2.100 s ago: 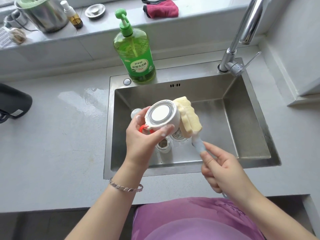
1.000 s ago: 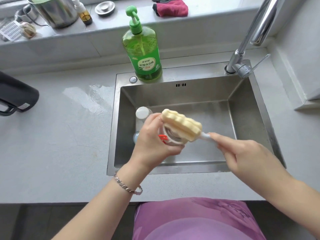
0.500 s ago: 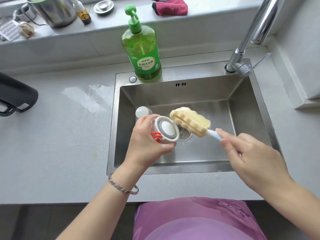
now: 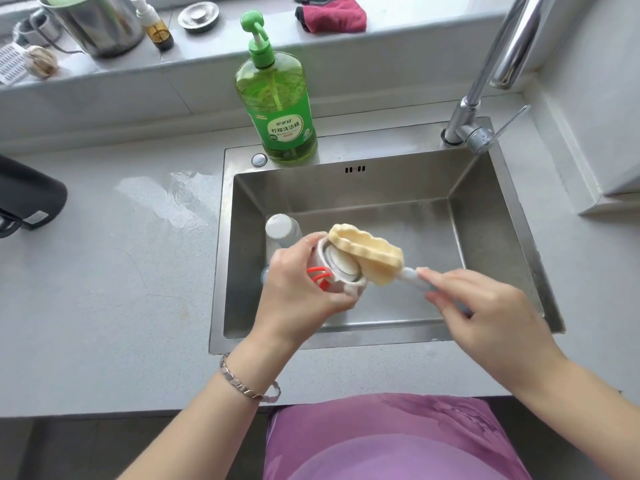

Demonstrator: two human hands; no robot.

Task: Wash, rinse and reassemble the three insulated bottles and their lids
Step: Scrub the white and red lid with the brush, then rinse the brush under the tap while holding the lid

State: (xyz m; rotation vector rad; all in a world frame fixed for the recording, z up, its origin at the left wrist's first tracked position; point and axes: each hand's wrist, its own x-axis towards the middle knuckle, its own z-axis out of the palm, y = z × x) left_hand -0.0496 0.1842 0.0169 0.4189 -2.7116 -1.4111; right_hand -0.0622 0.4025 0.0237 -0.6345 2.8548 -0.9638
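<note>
- At the centre of the frame, over the sink (image 4: 502, 209), the left hand (image 4: 301, 289) is gripping a white lid (image 4: 341, 268) with a red loop. Its fingers are curling round the lid's side and tilting the inner face rightward, toward the sponge.
- At centre right, the right hand (image 4: 485, 306) is pinching the pale handle of a yellow sponge brush (image 4: 367, 258), whose head is pressing against the lid's rim.
- Both are hovering above the basin, probably so suds drip inside.
- A white-topped bottle (image 4: 282, 228) is standing in the sink's left corner, just behind the left hand, likely awaiting washing.
- A green dish soap bottle (image 4: 277, 109) is sitting on the sink's back edge, within reach.
</note>
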